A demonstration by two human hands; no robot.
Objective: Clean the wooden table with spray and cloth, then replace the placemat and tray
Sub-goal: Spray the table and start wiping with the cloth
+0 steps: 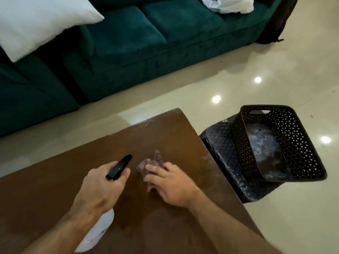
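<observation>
- Fingers (126, 173) of the left hand (102, 187) wrap round the spray bottle (97, 233), held over the wooden surface (55, 189).
- Right hand (170, 184) presses flat on the cloth (152, 163) (reddish, crumpled) near mid-surface.
- Off the right edge, a black tray (297, 134) sits on the dark placemat (220, 143).

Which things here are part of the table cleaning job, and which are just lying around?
Job: spray bottle in left hand; cloth under right hand; wooden table; tray on placemat.
Lying about: sofa; white pillow; white bag.
</observation>
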